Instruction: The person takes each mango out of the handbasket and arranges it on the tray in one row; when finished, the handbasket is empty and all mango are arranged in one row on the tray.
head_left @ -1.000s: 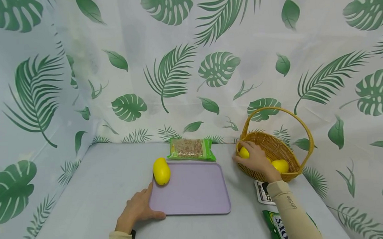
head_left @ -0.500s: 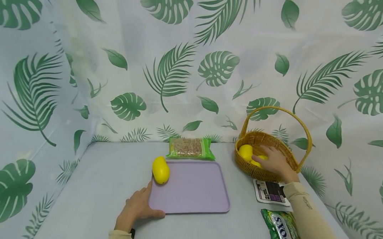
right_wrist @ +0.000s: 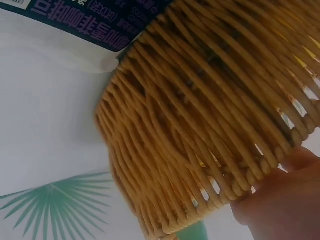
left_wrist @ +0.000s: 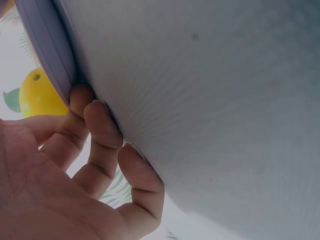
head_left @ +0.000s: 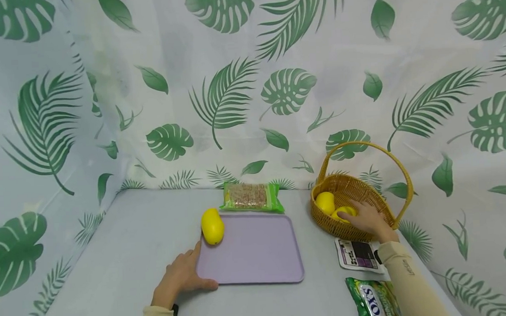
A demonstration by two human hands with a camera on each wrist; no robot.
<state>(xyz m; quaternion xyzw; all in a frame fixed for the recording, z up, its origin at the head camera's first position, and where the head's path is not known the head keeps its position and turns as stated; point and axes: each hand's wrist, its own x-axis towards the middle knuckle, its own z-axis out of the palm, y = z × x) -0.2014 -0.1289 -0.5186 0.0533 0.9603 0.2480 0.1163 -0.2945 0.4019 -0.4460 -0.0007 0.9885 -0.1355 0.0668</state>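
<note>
Yellow fruit: lies in the wicker basket (head_left: 329, 224), partly under your right hand (head_left: 369, 220); the yellow fruit (head_left: 345, 209) is too covered to read its long axis.
Nearer hand: your right, fingers spread about the fruit; whether they grip it, you cannot tell.
Left hand: your left hand (head_left: 182, 275), relaxed, touches the lilac tray (head_left: 253, 252) at its near-left corner, gripping nothing, well left of the basket.

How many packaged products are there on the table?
3: a green-ended packet behind the purple tray, a white-and-black packet in front of the basket, and a green FOX'S bag partly behind the right sleeve. Others may be hidden.
</note>
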